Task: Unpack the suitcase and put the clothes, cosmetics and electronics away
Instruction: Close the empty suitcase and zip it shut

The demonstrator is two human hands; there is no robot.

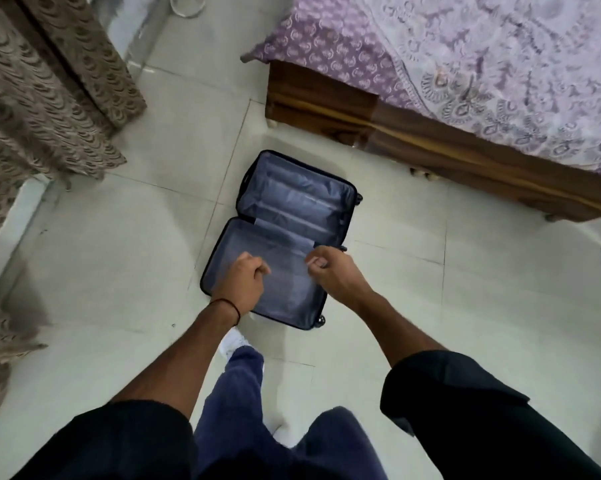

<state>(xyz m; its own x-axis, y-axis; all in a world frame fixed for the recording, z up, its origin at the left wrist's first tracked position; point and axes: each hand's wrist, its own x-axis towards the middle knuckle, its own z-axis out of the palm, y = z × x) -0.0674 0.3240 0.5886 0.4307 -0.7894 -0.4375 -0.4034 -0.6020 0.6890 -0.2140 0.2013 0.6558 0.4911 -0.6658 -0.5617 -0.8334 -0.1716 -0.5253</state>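
A dark suitcase [348, 188] lies wide open on the floor, both halves lined in grey fabric. The far half [292, 192] shows only bare lining. A flat grey divider panel [257, 244] covers the near half, so anything beneath it is hidden. My left hand [245, 280] hovers over the left of the near half with its fingers curled into a fist, holding nothing I can see. My right hand [328, 270] hangs over that half's right edge, fingers also curled, with nothing visible in them. No clothes, cosmetics or electronics are in view.
A wooden bed [430, 133] with a purple patterned cover [465, 64] stands at the right, close behind the suitcase. Brown patterned curtains [43, 109] hang at the left. Pale floor tiles [119, 254] surround the suitcase. My legs in blue trousers [243, 393] are just before it.
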